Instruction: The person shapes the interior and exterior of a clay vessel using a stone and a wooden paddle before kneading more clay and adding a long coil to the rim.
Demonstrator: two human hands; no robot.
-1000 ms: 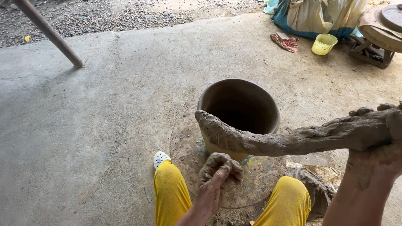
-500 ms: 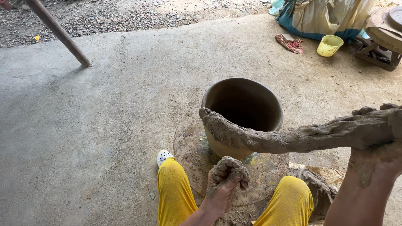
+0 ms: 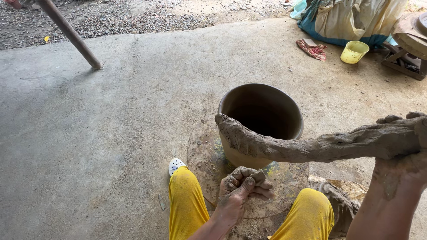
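Head view: the right hand [image 3: 407, 146] grips a long clay coil [image 3: 311, 146] draped over the clay pot [image 3: 262, 120]; left hand [image 3: 242, 189] pinches a clay lump [image 3: 259, 177]; the coil is best kept supported, laid evenly along the rim

One clay pot [image 3: 261, 122], one clay coil [image 3: 311, 144], one yellow cup [image 3: 354, 52], two hands [image 3: 240, 189].

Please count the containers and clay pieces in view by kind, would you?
Large round brown clay pot: 1
Long grey wet clay coil: 1
Small grey clay lump: 1
Small yellow plastic cup: 1
Total: 4
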